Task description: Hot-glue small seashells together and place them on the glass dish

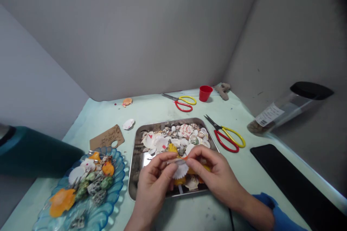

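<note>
1. The left hand pinches a white ribbed shell by its top edge, thumb against finger. The shell is over the near part of the metal tray.
2. The right hand is just beside it, with thumb and finger clamped on a tiny orange bit (too small to tell what it is).
3. I think the step now is fixing the orange bit and the shell together. That calls for a still left hand and a gentle right one.
4. Inside the tray, many small shells lie in a heap, and a yellow shell sits close behind the fingers. The hands hide some of the tray.
5. Right of the tray, near scissors lie spread, tips toward it. They could get bumped by the right arm.
6. On the left, a blue scalloped plate holds painted shells. A dark green bottle crowds it.
7. Farther back are more scissors and a red cup.
</note>
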`<state>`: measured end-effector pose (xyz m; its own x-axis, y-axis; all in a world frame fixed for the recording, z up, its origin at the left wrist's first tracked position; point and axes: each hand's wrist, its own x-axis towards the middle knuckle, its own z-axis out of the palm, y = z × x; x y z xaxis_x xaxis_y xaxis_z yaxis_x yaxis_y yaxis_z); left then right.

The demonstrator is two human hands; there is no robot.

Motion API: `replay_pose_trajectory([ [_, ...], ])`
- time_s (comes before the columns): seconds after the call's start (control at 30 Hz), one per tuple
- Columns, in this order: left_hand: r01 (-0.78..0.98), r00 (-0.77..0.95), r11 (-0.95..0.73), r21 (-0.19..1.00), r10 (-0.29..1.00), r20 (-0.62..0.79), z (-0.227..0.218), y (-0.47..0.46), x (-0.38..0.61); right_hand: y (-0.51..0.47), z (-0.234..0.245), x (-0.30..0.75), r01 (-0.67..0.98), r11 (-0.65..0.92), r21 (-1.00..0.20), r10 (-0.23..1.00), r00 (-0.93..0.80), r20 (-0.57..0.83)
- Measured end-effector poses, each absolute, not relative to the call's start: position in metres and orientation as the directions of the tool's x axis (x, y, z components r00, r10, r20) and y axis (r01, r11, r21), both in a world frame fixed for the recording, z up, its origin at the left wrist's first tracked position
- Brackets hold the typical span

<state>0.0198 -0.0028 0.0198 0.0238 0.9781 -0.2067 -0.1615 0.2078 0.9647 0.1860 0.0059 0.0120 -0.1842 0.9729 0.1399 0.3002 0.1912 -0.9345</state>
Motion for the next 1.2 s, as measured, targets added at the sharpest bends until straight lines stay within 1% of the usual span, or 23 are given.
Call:
replay_pose_trajectory([
  [0.1, -0.159, 0.034, 0.174, 0.972, 0.985, -0.170, 0.0203, -0.0038, 0.0198, 0.0058, 0.0106, 0.1865, 0.284, 0.260, -0.923, 0.959, -0.190, 0.212],
  [0.2, -0.071, 0.007, 0.127, 0.989, 0.992, -0.127, 0.0195, -0.0059, 0.0188, 0.0050, 0.0101, 0.1867, 0.267, 0.309, -0.913, 0.945, -0.193, 0.263],
  [0.3, 0.003, -0.030, 0.053, 0.999, 0.998, -0.053, 0.0201, -0.0069, 0.0188, 0.0049, 0.0104, 0.1868, 0.260, 0.318, -0.912, 0.942, -0.197, 0.272],
  [0.43, 0.042, -0.026, -0.056, 0.998, 0.998, 0.057, 0.0221, -0.0056, 0.0196, 0.0057, 0.0118, 0.1866, 0.258, 0.332, -0.907, 0.936, -0.209, 0.283],
  [0.63, 0.077, -0.010, -0.122, 0.990, 0.992, 0.123, 0.0227, -0.0081, 0.0201, 0.0064, 0.0119, 0.1869, 0.252, 0.348, -0.903, 0.930, -0.217, 0.298],
  [0.7, 0.095, -0.026, -0.100, 0.990, 0.994, 0.103, 0.0236, -0.0104, 0.0206, 0.0065, 0.0122, 0.1872, 0.252, 0.359, -0.899, 0.925, -0.229, 0.305],
  [0.8, 0.085, -0.086, -0.006, 0.996, 0.996, 0.013, 0.0243, -0.0124, 0.0212, 0.0063, 0.0142, 0.1869, 0.249, 0.365, -0.897, 0.919, -0.251, 0.305],
  [0.93, -0.038, -0.101, 0.165, 0.986, 0.981, -0.168, 0.0214, -0.0104, 0.0206, 0.0049, 0.0172, 0.1860, 0.234, 0.388, -0.891, 0.906, -0.276, 0.322],
  [1.0, -0.087, -0.078, 0.216, 0.973, 0.972, -0.222, 0.0194, -0.0088, 0.0191, 0.0041, 0.0182, 0.1861, 0.221, 0.414, -0.883, 0.891, -0.300, 0.342],
  [1.07, -0.104, -0.046, 0.232, 0.967, 0.970, -0.238, 0.0179, -0.0079, 0.0172, 0.0035, 0.0190, 0.1868, 0.212, 0.434, -0.876, 0.875, -0.329, 0.354],
  [1.2, -0.098, 0.015, 0.225, 0.970, 0.974, -0.224, 0.0165, -0.0077, 0.0140, 0.0038, 0.0199, 0.1887, 0.224, 0.439, -0.870, 0.860, -0.383, 0.336],
])
